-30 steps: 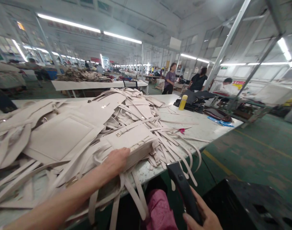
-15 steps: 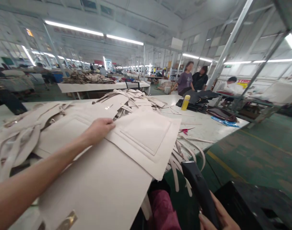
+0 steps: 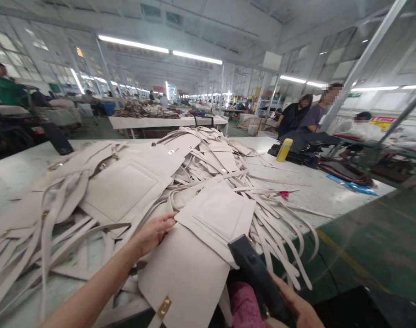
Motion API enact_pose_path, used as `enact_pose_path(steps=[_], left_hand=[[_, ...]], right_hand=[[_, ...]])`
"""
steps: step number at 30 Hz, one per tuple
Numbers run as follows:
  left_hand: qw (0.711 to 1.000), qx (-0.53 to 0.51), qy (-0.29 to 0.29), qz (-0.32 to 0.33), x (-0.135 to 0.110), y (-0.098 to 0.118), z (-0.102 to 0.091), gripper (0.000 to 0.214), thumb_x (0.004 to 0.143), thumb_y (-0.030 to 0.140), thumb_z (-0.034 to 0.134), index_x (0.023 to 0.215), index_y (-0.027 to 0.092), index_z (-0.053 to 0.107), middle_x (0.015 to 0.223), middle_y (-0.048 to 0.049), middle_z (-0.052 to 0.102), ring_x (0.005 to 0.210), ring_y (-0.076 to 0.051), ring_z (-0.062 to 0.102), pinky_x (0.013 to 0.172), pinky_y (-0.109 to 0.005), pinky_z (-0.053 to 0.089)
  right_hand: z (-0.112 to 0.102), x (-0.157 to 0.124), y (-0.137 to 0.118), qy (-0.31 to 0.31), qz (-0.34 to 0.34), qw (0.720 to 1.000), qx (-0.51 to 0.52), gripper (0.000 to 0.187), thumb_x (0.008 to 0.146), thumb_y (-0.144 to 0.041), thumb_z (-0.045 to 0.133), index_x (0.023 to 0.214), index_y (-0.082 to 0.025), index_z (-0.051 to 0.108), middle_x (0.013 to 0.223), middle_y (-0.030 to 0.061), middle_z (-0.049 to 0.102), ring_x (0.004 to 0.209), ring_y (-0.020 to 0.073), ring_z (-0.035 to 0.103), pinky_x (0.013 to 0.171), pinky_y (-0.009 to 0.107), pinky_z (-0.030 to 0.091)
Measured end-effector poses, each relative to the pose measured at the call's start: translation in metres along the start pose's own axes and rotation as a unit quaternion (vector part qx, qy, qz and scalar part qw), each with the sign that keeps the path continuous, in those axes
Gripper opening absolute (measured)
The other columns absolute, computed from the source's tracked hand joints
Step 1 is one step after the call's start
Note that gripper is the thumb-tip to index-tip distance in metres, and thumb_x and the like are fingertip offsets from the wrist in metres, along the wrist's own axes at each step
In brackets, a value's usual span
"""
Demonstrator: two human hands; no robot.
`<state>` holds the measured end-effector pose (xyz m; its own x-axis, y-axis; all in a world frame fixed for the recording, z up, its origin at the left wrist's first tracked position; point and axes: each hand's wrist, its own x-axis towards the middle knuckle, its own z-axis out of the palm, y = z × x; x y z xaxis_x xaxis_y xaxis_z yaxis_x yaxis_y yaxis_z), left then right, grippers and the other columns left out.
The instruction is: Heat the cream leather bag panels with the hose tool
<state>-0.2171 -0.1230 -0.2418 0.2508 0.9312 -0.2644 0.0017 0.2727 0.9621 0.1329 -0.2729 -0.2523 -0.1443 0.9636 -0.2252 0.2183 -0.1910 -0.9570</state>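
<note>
Left hand: the left hand (image 3: 155,231) lies flat, fingers extended and loosely spread, fingertips touching the edge of a cream leather panel (image 3: 190,255); nothing is clasped.
Right hand: the right hand (image 3: 296,307) is closed around a black handheld tool (image 3: 255,278), held at the lower edge of the view, its tip just beside the panel's right edge.
Panel: it lies on top of the pile at the near edge of the white worktable (image 3: 9,168), overhanging toward the person; a brass clasp (image 3: 164,307) sits at its lower end.
Pile: cream leather pieces and straps (image 3: 201,159) cover the table's middle.
Beyond: a yellow bottle (image 3: 284,149) stands beside dark leather goods (image 3: 341,169); other people work at the far side.
</note>
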Motion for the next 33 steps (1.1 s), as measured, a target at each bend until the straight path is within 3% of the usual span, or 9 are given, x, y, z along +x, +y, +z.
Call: enact_pose_path(steps=[3, 5, 8, 15, 17, 20, 25, 28, 33], left_hand=[[0.997, -0.078, 0.0, 0.029, -0.009, -0.019, 0.004, 0.061, 0.064, 0.025, 0.068, 0.12, 0.015, 0.045, 0.115, -0.0122, 0.057, 0.097, -0.023, 0.058, 0.081, -0.031, 0.049], [0.991, -0.125, 0.012, 0.055, -0.008, -0.03, 0.01, 0.068, 0.062, 0.021, 0.069, 0.124, 0.015, 0.042, 0.12, -0.0128, 0.054, 0.102, -0.026, 0.056, 0.085, -0.034, 0.048], [0.987, -0.139, 0.03, 0.074, -0.005, -0.04, 0.015, 0.073, 0.059, 0.018, 0.07, 0.126, 0.014, 0.041, 0.125, -0.0124, 0.051, 0.11, -0.026, 0.051, 0.091, -0.035, 0.045], [0.99, -0.113, 0.04, 0.074, -0.007, -0.042, 0.012, 0.072, 0.058, 0.018, 0.068, 0.126, 0.016, 0.043, 0.12, -0.0107, 0.055, 0.112, -0.026, 0.05, 0.095, -0.037, 0.041], [0.99, -0.116, 0.038, 0.068, -0.009, -0.038, 0.013, 0.073, 0.058, 0.021, 0.068, 0.126, 0.018, 0.043, 0.117, -0.0095, 0.057, 0.105, -0.025, 0.054, 0.09, -0.035, 0.045], [0.995, 0.001, 0.081, 0.06, -0.007, -0.031, 0.016, 0.052, 0.067, 0.039, 0.061, 0.114, 0.017, 0.054, 0.104, -0.0077, 0.063, 0.094, -0.023, 0.059, 0.083, -0.033, 0.047], [0.965, 0.195, 0.168, 0.048, 0.015, -0.023, 0.02, 0.034, 0.068, 0.045, 0.057, 0.076, 0.013, 0.066, 0.077, -0.0067, 0.066, 0.079, -0.027, 0.06, 0.065, -0.03, 0.044], [0.947, 0.26, 0.183, 0.047, 0.024, -0.023, 0.019, 0.025, 0.063, 0.034, 0.059, 0.075, 0.014, 0.067, 0.07, -0.0046, 0.065, 0.077, -0.028, 0.059, 0.062, -0.029, 0.04], [0.931, 0.315, 0.172, 0.068, 0.024, -0.022, 0.019, 0.03, 0.066, 0.035, 0.055, 0.086, 0.016, 0.067, 0.077, -0.0025, 0.067, 0.083, -0.028, 0.059, 0.069, -0.029, 0.039]], right_hand=[[0.024, 0.033, -0.033, -0.112, -0.035, 0.992, 0.05, 0.07, 0.06, -0.023, 0.063, 0.128, -0.017, 0.046, 0.107, 0.0053, 0.065, 0.097, 0.0229, 0.06, 0.079, 0.026, 0.051], [0.041, 0.055, -0.051, -0.156, -0.031, 0.984, 0.081, 0.067, 0.062, -0.018, 0.061, 0.127, -0.019, 0.046, 0.093, 0.0023, 0.067, 0.072, 0.0158, 0.062, 0.061, 0.021, 0.051], [0.062, 0.087, -0.066, -0.21, 0.012, 0.974, 0.09, 0.061, 0.065, -0.018, 0.06, 0.125, -0.023, 0.047, 0.064, -0.0042, 0.06, 0.04, 0.0083, 0.051, 0.037, 0.017, 0.042], [0.097, 0.144, -0.089, -0.253, -0.002, 0.964, 0.075, 0.053, 0.063, -0.023, 0.064, 0.115, -0.025, 0.053, 0.056, -0.0049, 0.052, 0.037, 0.012, 0.053, 0.031, 0.02, 0.044], [0.096, 0.149, -0.096, -0.229, -0.022, 0.97, 0.077, 0.05, 0.065, -0.025, 0.063, 0.114, -0.026, 0.052, 0.057, -0.0049, 0.052, 0.039, 0.0112, 0.054, 0.033, 0.02, 0.045], [0.075, 0.144, -0.101, -0.185, -0.033, 0.98, 0.07, 0.048, 0.069, -0.028, 0.06, 0.116, -0.027, 0.049, 0.06, -0.0055, 0.05, 0.041, 0.0098, 0.054, 0.035, 0.019, 0.046], [0.034, 0.125, -0.085, -0.21, 0.045, 0.977, 0.021, 0.041, 0.069, -0.028, 0.059, 0.109, -0.023, 0.052, 0.057, -0.0048, 0.05, 0.037, 0.0104, 0.053, 0.031, 0.018, 0.043], [0.038, 0.13, -0.074, -0.212, 0.074, 0.974, 0.003, 0.031, 0.07, -0.029, 0.056, 0.1, -0.022, 0.053, 0.056, -0.0042, 0.051, 0.037, 0.0102, 0.053, 0.031, 0.017, 0.041], [0.065, 0.166, -0.075, -0.165, 0.027, 0.986, 0.003, 0.033, 0.068, -0.028, 0.058, 0.1, -0.026, 0.054, 0.055, -0.0045, 0.05, 0.037, 0.0114, 0.052, 0.03, 0.018, 0.04]])
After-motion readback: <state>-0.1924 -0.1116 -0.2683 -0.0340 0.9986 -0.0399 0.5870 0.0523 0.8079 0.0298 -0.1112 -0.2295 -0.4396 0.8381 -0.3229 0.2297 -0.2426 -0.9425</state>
